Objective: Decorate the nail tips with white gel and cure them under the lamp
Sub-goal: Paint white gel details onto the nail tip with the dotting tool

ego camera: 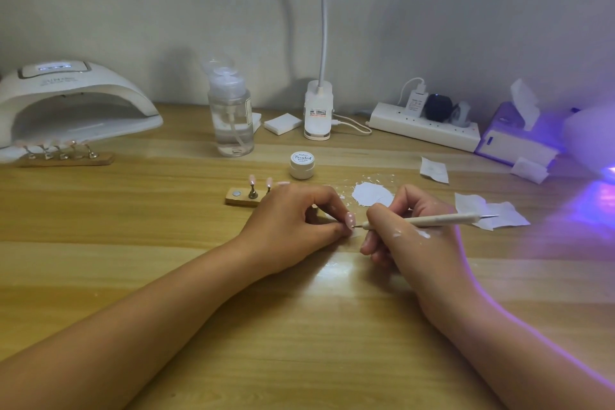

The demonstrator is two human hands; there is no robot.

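Near the middle of the frame the left hand (293, 221) pinches a pink nail tip (349, 219) between thumb and forefinger, its other fingers curled under, low over the wooden surface (299, 326). The nail tip carries small white dots. Just right of it the right hand (411, 230) grips a pale dotting tool (432, 220) like a pen. The tool's fine metal point meets the lower edge of the nail tip, and its far end points toward the right of the frame. White smears mark the back of the right hand.

Above the hands stands a small white gel jar (302, 165) with its lid on. To the jar's lower left lies a short wooden holder (238, 198) with two pink tips upright on stems. A white patch (369, 194) with spatter round it lies on the surface between the jar and the right hand.

At upper left sits the white curing lamp (66, 103), its display lit, and a second holder (66, 158) with a row of tips lies at its mouth. Along the back stand a clear pump bottle (231, 116), a clip light base (317, 110) and a power strip (422, 126), with a tissue box (515, 140) at the right. Crumpled wipes (489, 210) lie right of the tool. A purple glow (595, 206) washes the right edge.
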